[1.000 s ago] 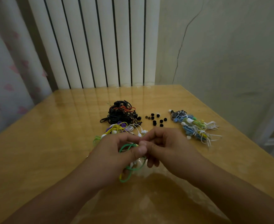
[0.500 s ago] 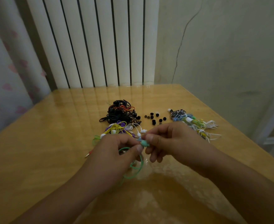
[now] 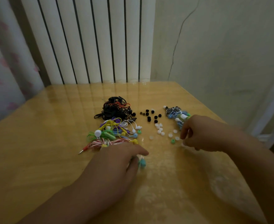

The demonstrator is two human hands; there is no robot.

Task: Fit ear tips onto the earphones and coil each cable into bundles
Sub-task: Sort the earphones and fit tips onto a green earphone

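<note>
My left hand [image 3: 117,162] rests low on the table, fingers closed around a green earphone whose teal earbud [image 3: 142,162] sticks out at the fingertips; its cable is hidden under the hand. My right hand [image 3: 202,133] has reached right, fingers curled down over the loose white ear tips [image 3: 160,129]; whether it pinches one I cannot see. A green ear tip [image 3: 172,141] lies just left of it. Black ear tips [image 3: 150,115] lie farther back.
A tangle of colourful earphones [image 3: 113,131] lies ahead of my left hand, a black cable pile [image 3: 115,110] behind it. Coiled bundles [image 3: 176,113] sit at the right, partly behind my right hand. The table [image 3: 36,143] ends at a radiator and wall.
My hands have separated. The right hand let go of the green earphone and moved right to the white ear tips; the left hand lowered to the table with the earphone.
</note>
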